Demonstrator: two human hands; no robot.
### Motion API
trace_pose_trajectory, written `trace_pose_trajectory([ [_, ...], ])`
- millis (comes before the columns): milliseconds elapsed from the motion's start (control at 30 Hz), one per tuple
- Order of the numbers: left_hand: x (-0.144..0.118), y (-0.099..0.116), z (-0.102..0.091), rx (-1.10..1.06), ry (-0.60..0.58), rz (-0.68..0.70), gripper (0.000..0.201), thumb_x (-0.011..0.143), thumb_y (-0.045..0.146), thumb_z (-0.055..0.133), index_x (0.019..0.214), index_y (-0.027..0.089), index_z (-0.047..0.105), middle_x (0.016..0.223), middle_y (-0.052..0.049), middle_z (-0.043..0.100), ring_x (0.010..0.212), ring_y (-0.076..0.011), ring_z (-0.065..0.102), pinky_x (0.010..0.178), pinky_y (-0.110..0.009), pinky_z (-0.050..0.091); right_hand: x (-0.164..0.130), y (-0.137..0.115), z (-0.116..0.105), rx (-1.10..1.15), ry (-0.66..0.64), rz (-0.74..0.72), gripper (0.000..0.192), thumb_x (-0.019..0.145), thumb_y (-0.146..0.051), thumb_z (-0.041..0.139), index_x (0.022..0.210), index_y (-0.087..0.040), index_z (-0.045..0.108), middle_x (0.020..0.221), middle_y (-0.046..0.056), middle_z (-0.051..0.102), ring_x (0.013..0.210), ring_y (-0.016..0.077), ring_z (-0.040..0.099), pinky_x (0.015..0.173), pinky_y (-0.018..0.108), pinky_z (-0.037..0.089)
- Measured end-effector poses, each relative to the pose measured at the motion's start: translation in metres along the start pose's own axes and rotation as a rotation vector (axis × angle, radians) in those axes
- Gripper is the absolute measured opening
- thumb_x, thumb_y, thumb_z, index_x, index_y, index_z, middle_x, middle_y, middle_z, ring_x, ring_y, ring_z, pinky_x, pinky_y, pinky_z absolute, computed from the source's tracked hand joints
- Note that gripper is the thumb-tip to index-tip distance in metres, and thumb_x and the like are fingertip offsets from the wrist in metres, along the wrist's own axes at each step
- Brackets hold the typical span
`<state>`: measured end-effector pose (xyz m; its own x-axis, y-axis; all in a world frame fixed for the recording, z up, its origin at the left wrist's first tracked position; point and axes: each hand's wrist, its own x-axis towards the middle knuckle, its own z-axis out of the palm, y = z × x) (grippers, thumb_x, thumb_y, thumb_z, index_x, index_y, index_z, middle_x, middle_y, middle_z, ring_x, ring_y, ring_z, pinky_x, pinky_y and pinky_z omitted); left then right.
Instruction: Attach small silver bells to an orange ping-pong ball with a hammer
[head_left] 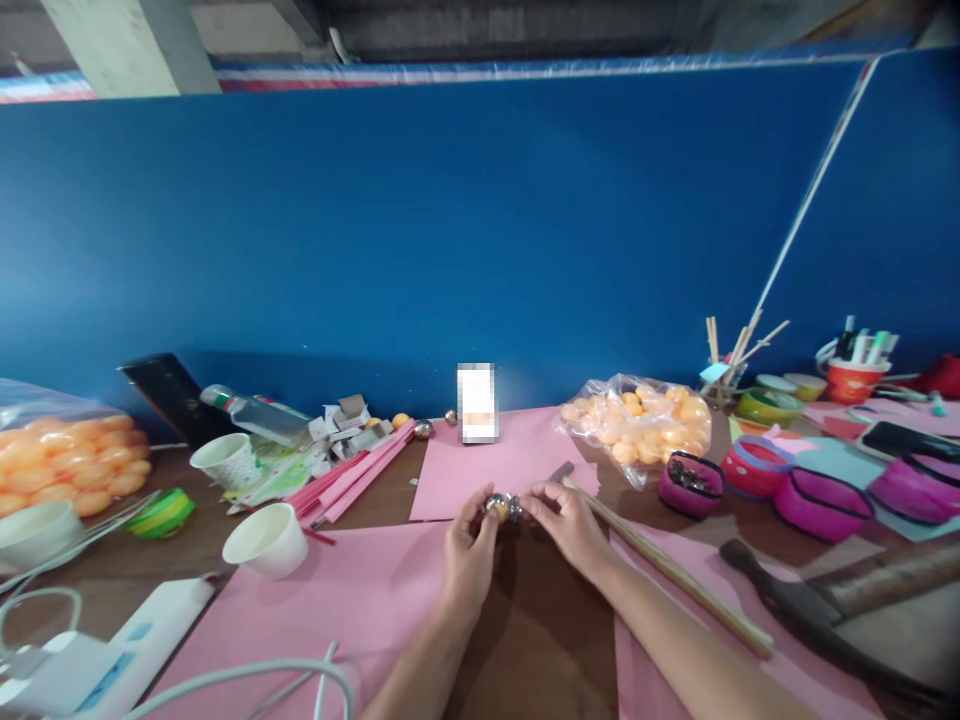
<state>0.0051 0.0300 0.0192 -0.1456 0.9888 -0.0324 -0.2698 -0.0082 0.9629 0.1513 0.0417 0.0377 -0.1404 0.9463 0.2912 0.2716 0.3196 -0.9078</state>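
Note:
Low over the brown table (544,640), my left hand (471,550) pinches a small ball (499,507), shiny silver in part with an orange-yellow patch showing. Against its right side is a crumpled silver piece (514,507), which the fingertips of my right hand (570,520) grip. Whether the silver piece is joined to the ball, I cannot tell. Behind my hands lies a pink paper sheet (487,465). Two silver balls (424,429) rest past its left edge and near its back. My fingers hide part of what they hold.
Clear bags of orange balls stand at left (75,465) and right (645,420). A hammer (757,575) and wooden sticks (675,575) lie near my right arm. Purple pouches (821,505) sit beyond. Paper cups (266,545), a bottle (262,415) and a power strip (150,640) are left.

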Motion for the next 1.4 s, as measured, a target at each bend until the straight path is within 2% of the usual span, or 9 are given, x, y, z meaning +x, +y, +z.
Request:
trace_pose_trajectory([
  [100,-0.002,0.004,0.001,-0.004,0.016,0.004,0.041,0.063,0.031,0.067,0.102,0.018,0.062,0.097,-0.007,0.066,0.091,-0.0204,0.060,0.084,-0.032,0.045,0.000,0.003,0.003,0.105,-0.036,0.040,0.022,0.079,-0.036,0.050,0.084,-0.017,0.061,0.071,0.002,0.064,0.064,0.0146,0.058,0.060,0.025,0.047],
  [300,-0.001,0.002,0.002,0.032,-0.001,0.057,0.046,0.061,0.028,0.069,0.105,0.017,0.060,0.101,-0.008,0.065,0.091,-0.0206,0.060,0.084,-0.033,0.045,-0.001,0.004,0.004,0.203,-0.050,0.059,0.015,0.078,-0.032,0.052,0.080,-0.018,0.057,0.072,0.000,0.061,0.065,0.0127,0.057,0.061,0.023,0.047],
  [433,0.002,-0.006,-0.002,0.081,-0.026,0.100,0.049,0.061,0.026,0.069,0.109,0.019,0.058,0.105,-0.009,0.063,0.096,-0.0208,0.058,0.087,-0.034,0.043,0.000,0.000,0.003,0.186,-0.071,0.045,0.015,0.078,-0.032,0.051,0.078,-0.018,0.055,0.071,-0.001,0.059,0.065,0.0123,0.055,0.062,0.024,0.045],
  [567,0.001,-0.006,-0.003,0.165,-0.029,0.119,0.046,0.062,0.026,0.068,0.107,0.020,0.060,0.103,-0.009,0.063,0.095,-0.0215,0.058,0.087,-0.035,0.043,-0.001,-0.004,0.002,0.131,-0.085,-0.009,0.013,0.078,-0.030,0.052,0.078,-0.018,0.056,0.082,0.001,0.060,0.077,0.0142,0.056,0.073,0.026,0.044],
  [767,-0.002,-0.002,0.000,0.158,-0.038,0.116,0.043,0.060,0.027,0.070,0.101,0.018,0.062,0.095,-0.009,0.066,0.090,-0.0212,0.060,0.084,-0.034,0.045,-0.003,-0.002,0.004,0.113,-0.087,-0.026,0.013,0.079,-0.029,0.052,0.077,-0.017,0.058,0.100,0.004,0.058,0.091,0.0170,0.055,0.081,0.028,0.042],
  [933,-0.001,-0.003,-0.001,0.223,-0.052,0.164,0.043,0.062,0.027,0.068,0.103,0.017,0.060,0.096,-0.008,0.066,0.088,-0.0201,0.061,0.082,-0.034,0.047,-0.003,-0.001,0.004,0.104,-0.109,-0.009,0.015,0.078,-0.031,0.053,0.077,-0.017,0.059,0.096,0.004,0.061,0.086,0.0168,0.057,0.081,0.028,0.042],
  [1400,0.002,-0.011,-0.003,0.251,-0.063,0.245,0.039,0.064,0.023,0.067,0.102,0.017,0.060,0.100,-0.009,0.064,0.092,-0.0203,0.060,0.083,-0.035,0.047,-0.002,-0.004,0.004,0.145,-0.120,-0.008,0.021,0.076,-0.037,0.056,0.073,-0.017,0.063,0.098,0.006,0.062,0.092,0.0194,0.057,0.086,0.033,0.040],
])
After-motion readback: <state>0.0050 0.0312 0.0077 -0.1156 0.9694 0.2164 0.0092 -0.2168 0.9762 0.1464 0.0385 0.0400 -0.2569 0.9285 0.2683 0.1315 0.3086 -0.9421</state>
